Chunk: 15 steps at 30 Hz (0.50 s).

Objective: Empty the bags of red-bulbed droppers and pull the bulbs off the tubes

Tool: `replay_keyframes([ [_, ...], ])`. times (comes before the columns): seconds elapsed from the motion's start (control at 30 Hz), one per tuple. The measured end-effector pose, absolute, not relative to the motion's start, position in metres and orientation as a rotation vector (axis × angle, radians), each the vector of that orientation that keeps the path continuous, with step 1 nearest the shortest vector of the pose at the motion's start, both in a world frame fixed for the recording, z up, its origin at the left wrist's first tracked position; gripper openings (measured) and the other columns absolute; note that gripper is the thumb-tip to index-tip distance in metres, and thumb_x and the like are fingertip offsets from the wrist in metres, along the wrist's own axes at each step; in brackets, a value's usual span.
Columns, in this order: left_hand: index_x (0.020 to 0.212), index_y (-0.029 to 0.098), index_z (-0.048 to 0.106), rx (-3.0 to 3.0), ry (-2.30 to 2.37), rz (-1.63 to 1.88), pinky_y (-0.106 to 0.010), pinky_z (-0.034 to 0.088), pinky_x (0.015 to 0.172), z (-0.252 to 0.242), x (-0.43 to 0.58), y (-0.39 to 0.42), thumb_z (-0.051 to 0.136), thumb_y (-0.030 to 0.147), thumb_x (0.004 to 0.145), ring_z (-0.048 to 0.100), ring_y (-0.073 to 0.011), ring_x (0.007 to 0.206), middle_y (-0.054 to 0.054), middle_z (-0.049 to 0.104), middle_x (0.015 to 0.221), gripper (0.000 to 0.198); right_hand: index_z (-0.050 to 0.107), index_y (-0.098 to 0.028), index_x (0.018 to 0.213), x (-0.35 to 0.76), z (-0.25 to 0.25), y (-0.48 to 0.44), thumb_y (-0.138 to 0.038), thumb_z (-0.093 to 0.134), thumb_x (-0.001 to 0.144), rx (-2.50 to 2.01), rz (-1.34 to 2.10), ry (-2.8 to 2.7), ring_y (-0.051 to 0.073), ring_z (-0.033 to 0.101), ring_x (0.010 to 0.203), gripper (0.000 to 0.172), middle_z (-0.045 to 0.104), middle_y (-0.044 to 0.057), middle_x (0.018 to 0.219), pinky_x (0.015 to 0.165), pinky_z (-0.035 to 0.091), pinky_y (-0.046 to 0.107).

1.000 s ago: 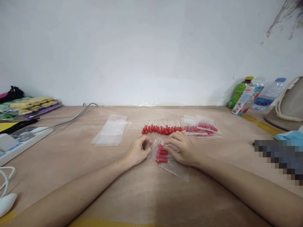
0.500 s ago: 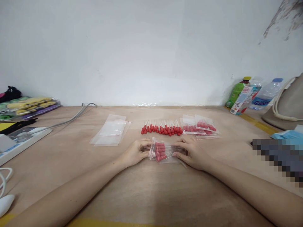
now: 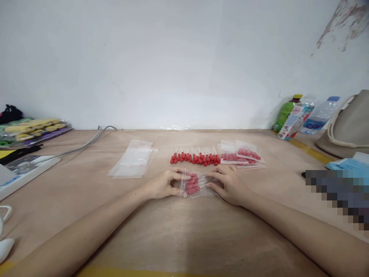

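- Head view: a clear plastic bag (image 3: pixel 205 192) of red-headed sticks lies on the table (image 3: pixel 173 238), stretched between both hands, heads toward the left.
- Left hand (image 3: pixel 165 184) pinches the crumpled left end between thumb and fingers; right hand (image 3: pixel 232 184) grips the other end, fingers curled around it.
- The step in hand seems to be straightening or closing this bag; whether its seal is shut cannot be told.
- Next, the move likely calls for a firm pinch along the left edge while the right end stays steady.
- Just beyond the hands, loose red-headed sticks (image 3: pixel 196 158) lie in a row; filled bags (image 3: pixel 249 154) overlap at its right, limiting room there.
- Open wood lies nearer the person, between the forearms, and leftward up to the flat clear bags (image 3: pixel 132 157).
- The far table edge meets the wall (image 3: pixel 173 69).
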<state>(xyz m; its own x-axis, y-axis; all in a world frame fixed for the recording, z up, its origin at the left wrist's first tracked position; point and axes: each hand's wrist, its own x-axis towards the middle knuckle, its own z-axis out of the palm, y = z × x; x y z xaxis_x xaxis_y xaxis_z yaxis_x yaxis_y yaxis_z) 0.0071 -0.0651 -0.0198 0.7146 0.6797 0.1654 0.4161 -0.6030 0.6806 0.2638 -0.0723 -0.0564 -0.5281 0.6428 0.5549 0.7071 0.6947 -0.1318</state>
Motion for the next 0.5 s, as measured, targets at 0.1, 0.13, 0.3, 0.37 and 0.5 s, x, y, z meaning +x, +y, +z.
replay_keyframes([
  [0.1, 0.111, 0.027, 0.060, 2.379, 0.740, 0.573, -0.037, 0.037, 0.098, -0.022, 0.004, -0.063, 0.062, 0.026, 0.077, 0.050, -0.0199, 0.112, -0.007, 0.054, 0.122, 0.034, 0.061, -0.023, 0.100, 0.263, -0.056, -0.073, -0.037, 0.053, 0.082, -1.054, -0.156, -2.319, 0.018, 0.052, 0.086, 0.024, 0.060, 0.005, 0.094, 0.078, 0.033, 0.035],
  [0.13, 0.111, 0.025, 0.060, 2.410, 0.717, 0.610, -0.036, 0.038, 0.097, -0.023, 0.003, -0.062, 0.057, 0.024, 0.080, 0.051, -0.0193, 0.111, -0.007, 0.055, 0.121, 0.031, 0.061, -0.023, 0.100, 0.263, -0.056, -0.073, -0.037, 0.053, 0.082, -1.055, -0.157, -2.317, 0.018, 0.052, 0.086, 0.024, 0.060, 0.005, 0.094, 0.078, 0.033, 0.035],
  [0.3, 0.114, 0.024, 0.059, 2.534, 0.683, 0.619, -0.035, 0.040, 0.097, -0.031, 0.004, -0.058, 0.056, 0.024, 0.081, 0.052, -0.0198, 0.111, -0.007, 0.058, 0.119, 0.033, 0.061, -0.022, 0.100, 0.262, -0.057, -0.072, -0.036, 0.053, 0.083, -1.027, -0.191, -2.309, 0.018, 0.053, 0.084, 0.024, 0.060, 0.006, 0.091, 0.077, 0.033, 0.035],
  [0.37, 0.112, 0.024, 0.060, 2.568, 0.671, 0.602, -0.035, 0.039, 0.098, -0.032, 0.005, -0.057, 0.061, 0.024, 0.078, 0.052, -0.0204, 0.111, -0.006, 0.058, 0.119, 0.034, 0.061, -0.022, 0.100, 0.262, -0.057, -0.072, -0.036, 0.053, 0.083, -1.028, -0.199, -2.310, 0.018, 0.053, 0.083, 0.023, 0.060, 0.006, 0.091, 0.077, 0.033, 0.035],
  [0.5, 0.108, 0.025, 0.062, 2.617, 0.698, 0.628, -0.033, 0.038, 0.098, -0.033, 0.008, -0.059, 0.056, 0.026, 0.082, 0.054, -0.0193, 0.109, -0.005, 0.062, 0.113, 0.028, 0.061, -0.022, 0.100, 0.261, -0.058, -0.071, -0.034, 0.052, 0.083, -1.034, -0.192, -2.306, 0.018, 0.053, 0.083, 0.022, 0.060, 0.005, 0.092, 0.077, 0.033, 0.035],
])
